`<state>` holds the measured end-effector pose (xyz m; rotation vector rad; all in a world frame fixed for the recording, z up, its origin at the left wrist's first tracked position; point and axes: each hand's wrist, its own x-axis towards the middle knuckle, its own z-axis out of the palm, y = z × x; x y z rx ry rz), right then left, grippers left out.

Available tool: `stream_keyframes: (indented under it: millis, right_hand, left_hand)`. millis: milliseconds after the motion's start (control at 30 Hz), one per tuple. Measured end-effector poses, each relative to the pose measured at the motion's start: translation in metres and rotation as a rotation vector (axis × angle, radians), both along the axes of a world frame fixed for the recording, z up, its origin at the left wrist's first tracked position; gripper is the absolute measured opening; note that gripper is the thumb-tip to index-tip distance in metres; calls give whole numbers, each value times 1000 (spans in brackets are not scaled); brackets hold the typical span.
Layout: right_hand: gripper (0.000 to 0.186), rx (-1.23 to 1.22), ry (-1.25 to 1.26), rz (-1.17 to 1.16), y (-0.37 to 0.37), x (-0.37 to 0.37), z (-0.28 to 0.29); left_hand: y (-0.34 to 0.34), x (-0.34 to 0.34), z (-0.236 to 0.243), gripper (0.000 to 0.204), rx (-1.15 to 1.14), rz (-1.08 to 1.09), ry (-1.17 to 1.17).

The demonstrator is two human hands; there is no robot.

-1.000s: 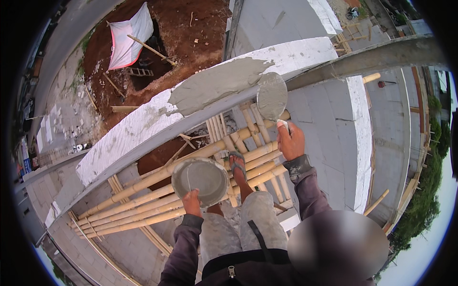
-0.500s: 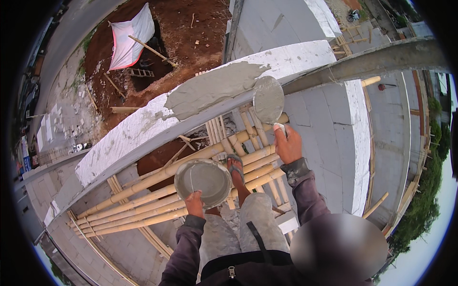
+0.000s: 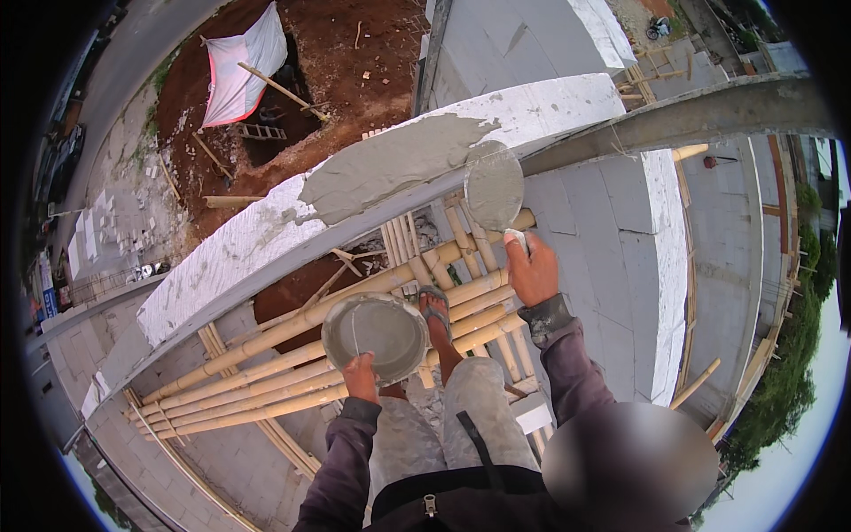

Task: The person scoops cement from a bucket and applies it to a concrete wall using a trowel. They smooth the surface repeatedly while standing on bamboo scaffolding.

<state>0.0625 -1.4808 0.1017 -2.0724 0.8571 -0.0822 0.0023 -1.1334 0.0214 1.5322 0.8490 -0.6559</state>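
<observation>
My left hand (image 3: 361,377) is closed on the near rim of a round mortar bowl (image 3: 399,337), its inside coated with grey mortar. In my right hand (image 3: 532,269) is the handle of a trowel (image 3: 495,186) with a broad rounded blade smeared grey. The blade is beside the near edge of a white block wall top (image 3: 257,226); whether it touches the wall I cannot tell. A patch of wet mortar (image 3: 381,168) lies spread along the middle of that wall top.
Bamboo poles (image 3: 292,359) form a scaffold under my sandalled foot (image 3: 434,310). A concrete beam (image 3: 691,111) runs off to the right from the wall. Beyond the wall is a dug pit (image 3: 279,137) in red soil, partly under a pale tarp (image 3: 244,71).
My right hand and the trowel have shifted slightly left. The mortar patch reaches a little farther left along the wall top. My left hand still holds the bowl in nearly the same place.
</observation>
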Motion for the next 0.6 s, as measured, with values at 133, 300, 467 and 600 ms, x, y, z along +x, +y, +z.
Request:
stream_keyframes:
  millis: [133,300,467,600]
  right_hand:
    - [32,150,-196,-50,-6,27,10]
    - [38,-115,-214,16,-16,74,-5]
    - [37,-156,21,56,-19,40,-33]
    - [38,-65,206,51,-16,-29,-44]
  left_hand:
    - [0,1,1,24,-12,47,23]
    - [0,3,2,23,-30,38,34]
    - [-3,5,4,21,18,-70,-6]
    - [-4,9,2,20,-10,-1,-8]
